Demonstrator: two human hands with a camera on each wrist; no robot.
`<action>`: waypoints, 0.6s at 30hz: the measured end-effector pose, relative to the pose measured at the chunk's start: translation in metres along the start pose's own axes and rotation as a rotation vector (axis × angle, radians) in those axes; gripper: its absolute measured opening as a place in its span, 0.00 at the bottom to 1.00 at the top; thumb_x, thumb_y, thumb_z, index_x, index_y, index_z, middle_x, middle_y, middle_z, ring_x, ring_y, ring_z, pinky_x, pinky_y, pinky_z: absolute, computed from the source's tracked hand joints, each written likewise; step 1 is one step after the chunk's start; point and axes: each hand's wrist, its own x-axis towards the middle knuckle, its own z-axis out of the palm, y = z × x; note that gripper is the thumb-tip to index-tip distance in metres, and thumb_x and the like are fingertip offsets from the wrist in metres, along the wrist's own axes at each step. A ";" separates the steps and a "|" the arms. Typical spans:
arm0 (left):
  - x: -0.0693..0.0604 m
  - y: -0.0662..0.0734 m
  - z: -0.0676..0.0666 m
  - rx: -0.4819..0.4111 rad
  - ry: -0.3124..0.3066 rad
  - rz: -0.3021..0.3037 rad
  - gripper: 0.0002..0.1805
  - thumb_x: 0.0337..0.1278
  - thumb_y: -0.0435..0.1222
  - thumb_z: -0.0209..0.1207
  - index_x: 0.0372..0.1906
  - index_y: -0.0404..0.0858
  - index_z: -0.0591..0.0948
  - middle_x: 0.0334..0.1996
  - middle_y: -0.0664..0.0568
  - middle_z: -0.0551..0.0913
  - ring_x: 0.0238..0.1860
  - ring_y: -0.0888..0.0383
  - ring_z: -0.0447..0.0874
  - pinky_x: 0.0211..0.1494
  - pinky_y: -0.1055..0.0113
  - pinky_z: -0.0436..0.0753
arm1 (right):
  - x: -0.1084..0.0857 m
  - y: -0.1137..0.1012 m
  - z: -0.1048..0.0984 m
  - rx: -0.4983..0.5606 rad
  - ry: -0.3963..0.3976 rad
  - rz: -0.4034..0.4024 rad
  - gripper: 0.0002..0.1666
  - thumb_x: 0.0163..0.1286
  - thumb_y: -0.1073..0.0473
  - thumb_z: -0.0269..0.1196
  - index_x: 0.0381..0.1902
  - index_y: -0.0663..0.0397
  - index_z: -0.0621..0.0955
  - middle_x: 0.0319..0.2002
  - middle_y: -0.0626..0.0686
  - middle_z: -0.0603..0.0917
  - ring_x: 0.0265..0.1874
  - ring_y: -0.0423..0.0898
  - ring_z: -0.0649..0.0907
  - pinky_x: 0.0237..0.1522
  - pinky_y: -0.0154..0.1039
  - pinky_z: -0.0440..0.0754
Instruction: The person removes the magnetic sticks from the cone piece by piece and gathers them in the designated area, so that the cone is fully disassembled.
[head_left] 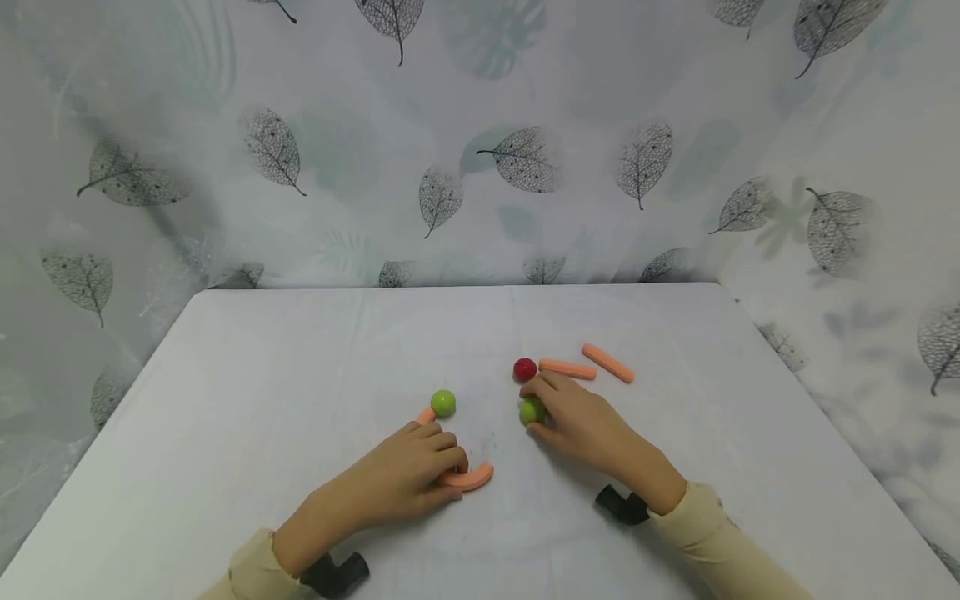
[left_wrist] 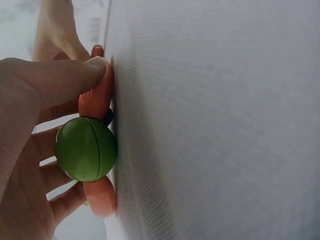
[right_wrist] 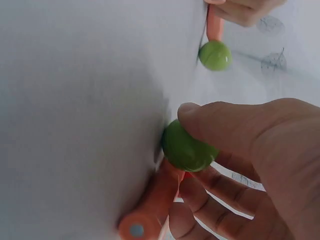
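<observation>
Positioning seemed the step: right fingers (head_left: 543,386) pinched a green ball (head_left: 531,411), left fingers (head_left: 452,458) a curved orange piece (head_left: 472,479); the next move likely needed steady release.

My white cloth-covered table (head_left: 225,433) carries a glossy red ball (head_left: 524,370); from that ball, two straight orange rods (head_left: 567,369) lie at three o'clock, a glossy green ball (head_left: 443,403) at eight, and, in my grip, another green ball (head_left: 530,411) at six, a curved orange rod (head_left: 468,478) at seven.
</observation>
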 end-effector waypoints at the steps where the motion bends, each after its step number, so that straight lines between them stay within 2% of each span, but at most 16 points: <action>1: 0.000 0.000 0.000 0.002 -0.002 -0.003 0.10 0.61 0.48 0.71 0.38 0.51 0.83 0.32 0.65 0.80 0.35 0.68 0.73 0.51 0.66 0.76 | 0.000 0.001 -0.001 0.009 0.006 0.003 0.24 0.63 0.58 0.77 0.53 0.48 0.79 0.45 0.47 0.79 0.41 0.40 0.78 0.39 0.36 0.82; 7: 0.000 0.000 -0.001 -0.003 -0.036 -0.031 0.11 0.60 0.49 0.72 0.40 0.51 0.83 0.33 0.65 0.80 0.36 0.68 0.73 0.51 0.65 0.76 | 0.001 0.005 -0.006 0.065 -0.009 0.008 0.23 0.64 0.60 0.76 0.54 0.48 0.80 0.46 0.47 0.80 0.41 0.40 0.79 0.41 0.36 0.82; 18: -0.002 0.001 0.003 -0.005 -0.003 -0.010 0.10 0.60 0.48 0.72 0.38 0.51 0.83 0.31 0.65 0.79 0.36 0.67 0.72 0.51 0.67 0.75 | 0.000 0.005 -0.004 0.081 -0.036 0.008 0.23 0.64 0.61 0.76 0.55 0.49 0.81 0.46 0.47 0.80 0.41 0.42 0.80 0.42 0.37 0.82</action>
